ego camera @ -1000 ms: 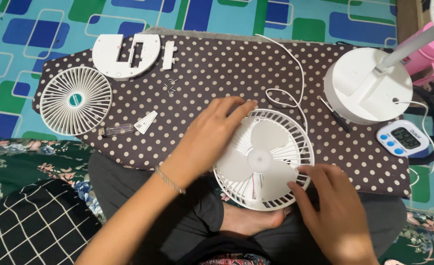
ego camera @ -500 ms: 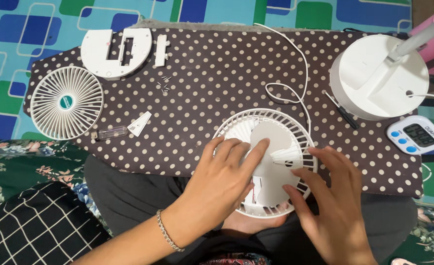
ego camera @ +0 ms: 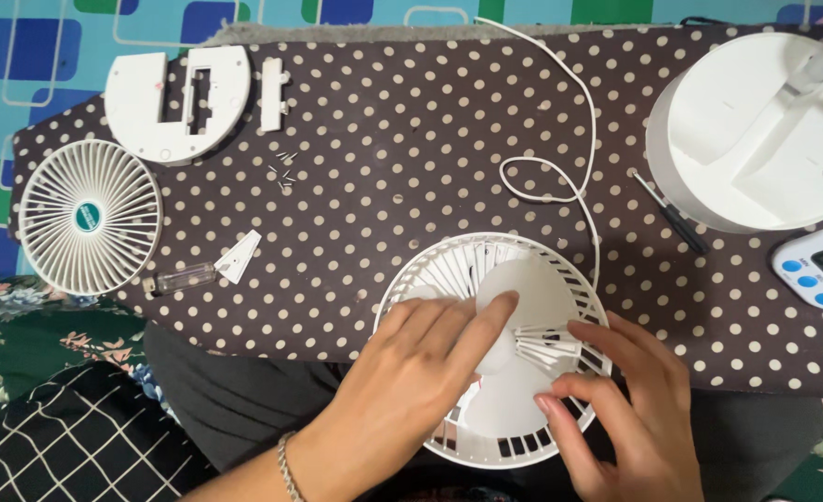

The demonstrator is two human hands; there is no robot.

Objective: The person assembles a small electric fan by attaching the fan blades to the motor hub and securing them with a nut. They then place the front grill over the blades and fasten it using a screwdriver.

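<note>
Both hands worked an opened white fan housing [ego camera: 493, 349] at the near edge of a polka-dot board. Left hand [ego camera: 411, 367] lay flat, fingers together, fingertips pressing the white blades [ego camera: 532, 288] at the hub. Right hand [ego camera: 630, 400] had fingers loosely spread, curled on the housing's right rim. White cable [ego camera: 574, 177] looped just beyond the housing. Front grille [ego camera: 89, 217] at left edge, w/ base plate [ego camera: 177, 91] and loose screws [ego camera: 284, 169] near far-left corner. Lamp base [ego camera: 756, 130] and timer [ego camera: 821, 268] at right.
</note>
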